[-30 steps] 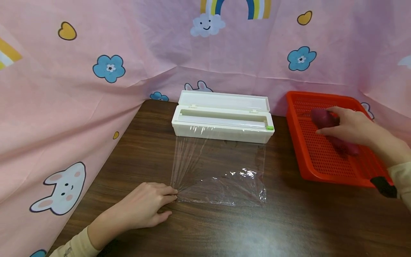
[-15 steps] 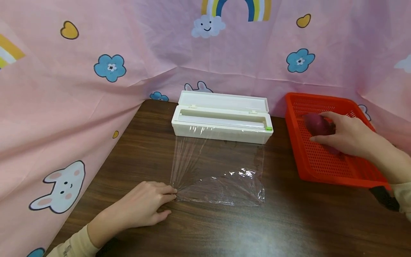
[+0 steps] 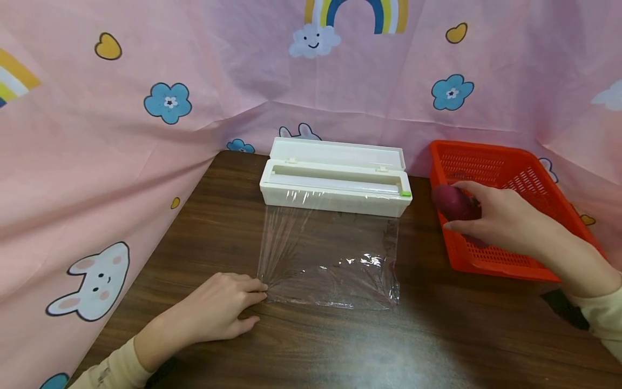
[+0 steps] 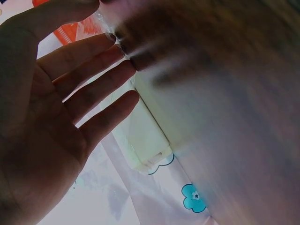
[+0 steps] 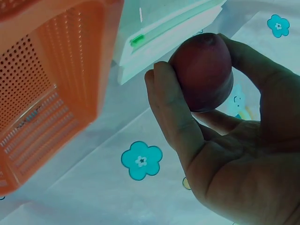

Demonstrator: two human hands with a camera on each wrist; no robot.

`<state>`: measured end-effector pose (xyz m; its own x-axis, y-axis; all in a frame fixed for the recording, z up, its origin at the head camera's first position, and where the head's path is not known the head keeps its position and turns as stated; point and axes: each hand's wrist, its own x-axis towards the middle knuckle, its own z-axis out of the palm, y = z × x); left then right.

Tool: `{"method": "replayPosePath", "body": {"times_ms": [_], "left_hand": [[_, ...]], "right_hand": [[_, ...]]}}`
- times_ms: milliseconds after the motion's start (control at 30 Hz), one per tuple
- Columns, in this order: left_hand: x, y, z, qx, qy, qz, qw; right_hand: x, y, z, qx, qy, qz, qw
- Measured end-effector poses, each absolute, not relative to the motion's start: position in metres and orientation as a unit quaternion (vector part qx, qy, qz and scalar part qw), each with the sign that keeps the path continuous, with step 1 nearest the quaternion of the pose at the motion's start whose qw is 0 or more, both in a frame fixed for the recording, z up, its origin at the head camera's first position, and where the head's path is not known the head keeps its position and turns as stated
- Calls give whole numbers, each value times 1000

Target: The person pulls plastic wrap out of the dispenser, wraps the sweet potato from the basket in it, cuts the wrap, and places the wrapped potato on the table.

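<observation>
My left hand [image 3: 218, 310] lies low on the dark wooden table, its fingertips touching the near left corner of a sheet of clear cling film [image 3: 335, 270]. In the left wrist view the fingers are fairly straight, with the thumb apart. The film runs out over the front of a white cling film box [image 3: 335, 202] whose lid stands raised at the back. On the right, my right hand [image 3: 505, 219] grips a smooth purplish-red fruit or vegetable [image 5: 204, 70] between thumb and fingers, over the left rim of a red basket [image 3: 491, 270]. The hand hides part of it.
A green slider [image 3: 406, 193] sits at the right end of the box. Pink patterned cloth [image 3: 233, 65] hangs behind and along the left of the table. Dark wooden tabletop [image 3: 311, 346] extends in front of the film.
My right hand has carried the purplish-red fruit or vegetable leftward, from inside the basket to over its left rim. The left hand and the film have stayed nearly still.
</observation>
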<state>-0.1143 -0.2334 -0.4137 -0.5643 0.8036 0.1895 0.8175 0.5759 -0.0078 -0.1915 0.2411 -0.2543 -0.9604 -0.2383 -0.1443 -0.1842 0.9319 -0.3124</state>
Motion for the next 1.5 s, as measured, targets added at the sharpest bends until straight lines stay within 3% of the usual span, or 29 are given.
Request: {"method": "replayPosePath", "body": {"times_ms": [1500], "left_hand": [[-114,-236,-416,-459,-883,-45,86]], "right_hand": [[-180,148,-312,-226,944,-224,94]]}}
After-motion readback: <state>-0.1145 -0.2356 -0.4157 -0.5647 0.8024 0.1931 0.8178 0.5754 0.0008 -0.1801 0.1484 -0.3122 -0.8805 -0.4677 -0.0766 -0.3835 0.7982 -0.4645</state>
